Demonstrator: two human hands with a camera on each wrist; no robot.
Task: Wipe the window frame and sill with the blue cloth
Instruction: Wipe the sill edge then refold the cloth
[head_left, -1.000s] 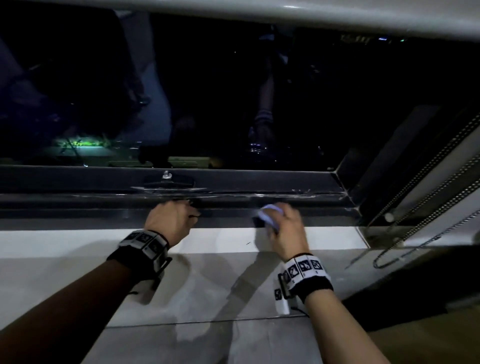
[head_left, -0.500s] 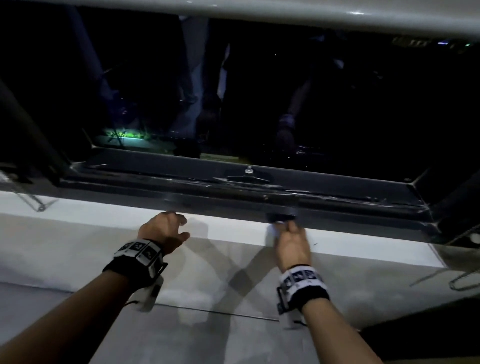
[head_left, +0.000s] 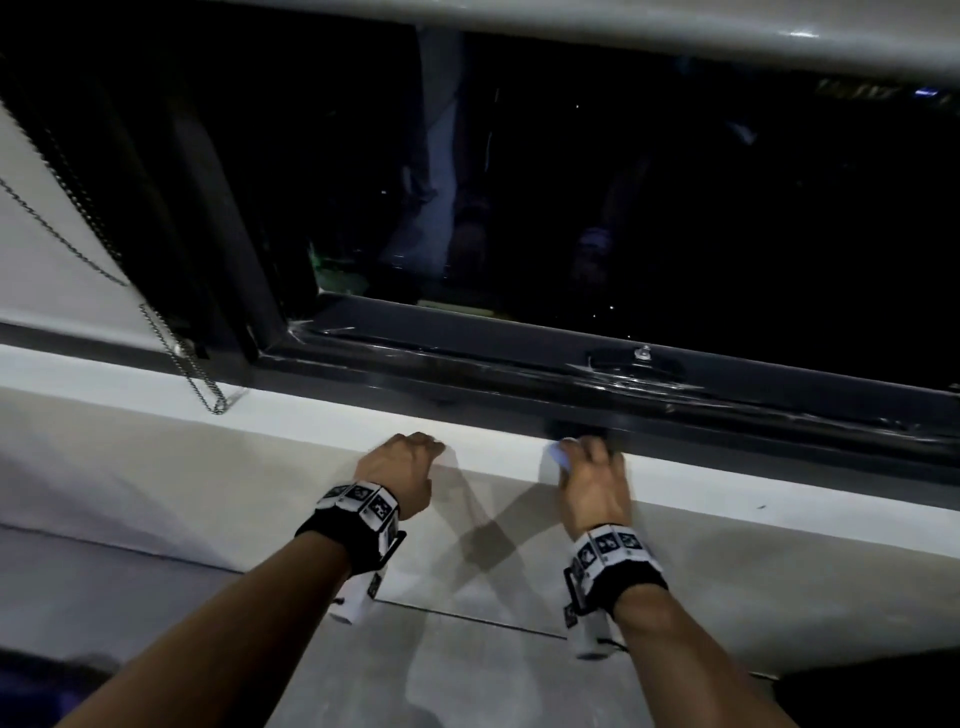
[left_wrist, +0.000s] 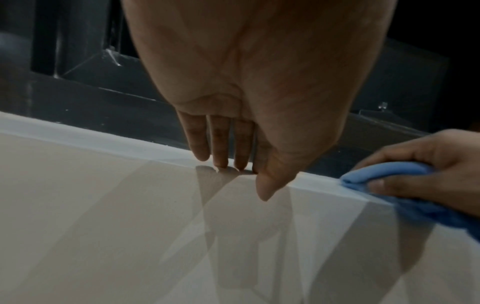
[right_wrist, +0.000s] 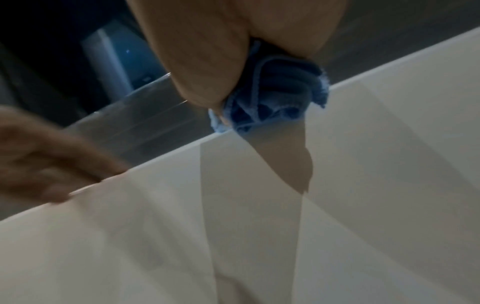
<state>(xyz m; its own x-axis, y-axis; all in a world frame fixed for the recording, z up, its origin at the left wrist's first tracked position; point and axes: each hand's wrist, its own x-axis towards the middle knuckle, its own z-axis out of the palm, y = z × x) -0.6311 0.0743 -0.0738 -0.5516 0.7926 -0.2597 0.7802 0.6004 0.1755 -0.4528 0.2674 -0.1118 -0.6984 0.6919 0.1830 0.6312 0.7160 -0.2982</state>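
Note:
My right hand (head_left: 589, 452) grips the bunched blue cloth (head_left: 557, 458) and presses it against the lower rail of the dark window frame (head_left: 467, 387), where the rail meets the white sill (head_left: 311, 418). In the right wrist view the cloth (right_wrist: 275, 98) bulges out under the palm at the sill's edge. In the left wrist view the cloth (left_wrist: 384, 171) is wrapped by the fingers and thumb. My left hand (head_left: 415, 444) holds nothing; its fingertips (left_wrist: 221, 162) rest on the sill's front edge, a short way left of the cloth.
A bead chain (head_left: 200, 374) hangs down onto the sill near the frame's left corner. A small metal knob (head_left: 644, 353) sits on the frame rail to the right. Dark glass (head_left: 623, 208) fills the window. A pale wall (head_left: 234, 519) drops below the sill.
Both hands have slid left along the sill and frame rail, the right one carrying the cloth. The view swung left, bringing the frame's left corner and the bead chain in.

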